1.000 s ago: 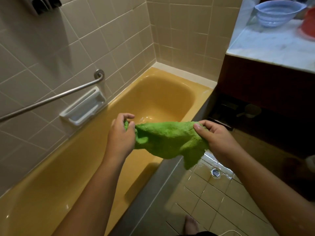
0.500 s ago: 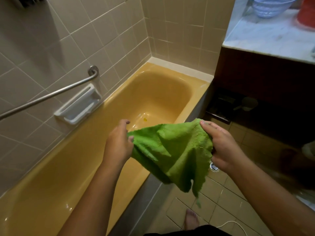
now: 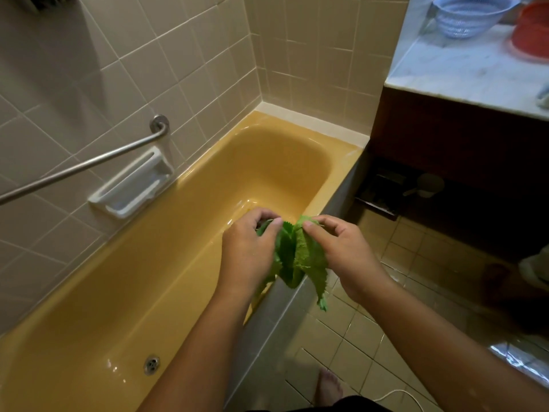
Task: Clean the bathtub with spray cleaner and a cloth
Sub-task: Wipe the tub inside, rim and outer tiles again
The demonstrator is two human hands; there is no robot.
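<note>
Folding the green cloth [image 3: 297,257] at frame centre, both hands, left hand [image 3: 248,251] and right hand [image 3: 341,251], now pinch its corners together over the yellow bathtub [image 3: 148,278] rim, readying a wiping pad

Domestic bathroom. A yellow bathtub [image 3: 148,292] is set into a corner, with a metal drain fitting [image 3: 151,364] in its base. The walls are clad in pale square tiles [image 3: 193,69]. A metal grab rail [image 3: 89,162] and a white soap dish [image 3: 133,185] are fixed to the wall beside the tub. The floor [image 3: 371,337] is beige tile, wet in patches. At right, a marble-topped table [image 3: 463,69] over a dark wooden cabinet [image 3: 460,138] carries a blue plastic strainer bowl [image 3: 469,16] and a red plastic basin [image 3: 531,34].
</note>
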